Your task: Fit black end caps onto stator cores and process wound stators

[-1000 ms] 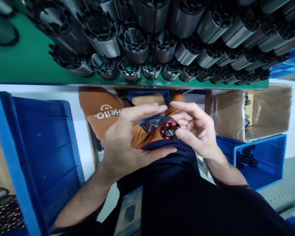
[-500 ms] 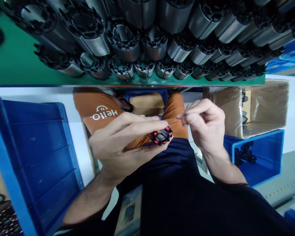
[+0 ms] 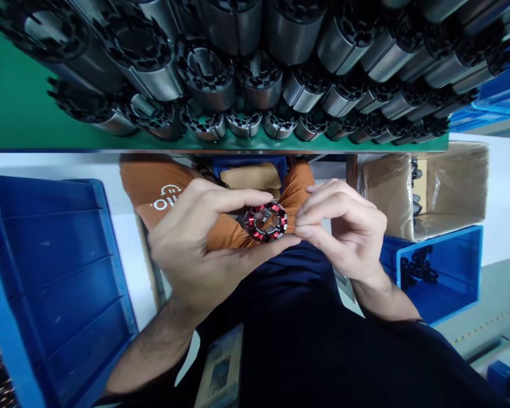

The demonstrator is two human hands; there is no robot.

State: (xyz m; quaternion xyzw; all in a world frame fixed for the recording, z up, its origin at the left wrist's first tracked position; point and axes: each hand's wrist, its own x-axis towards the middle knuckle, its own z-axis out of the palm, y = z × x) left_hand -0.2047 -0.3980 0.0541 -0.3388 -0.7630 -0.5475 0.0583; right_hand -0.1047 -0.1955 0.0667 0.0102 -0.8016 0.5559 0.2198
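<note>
A green worktop [image 3: 17,122] full of metal tubes [image 3: 295,39] stretches across the top, with a big blue bin [image 3: 68,272] on the left and a brown box [image 3: 386,198] over a smaller blue box [image 3: 471,266] on the right. Below the worktop's edge, above the person's lap, the left hand [image 3: 202,238] grips a small ring with red wire [image 3: 260,233] between its fingers on top and its thumb underneath. The right hand [image 3: 344,229] is just beside the ring, fingertips close together, but I can't tell if they pinch anything.
</note>
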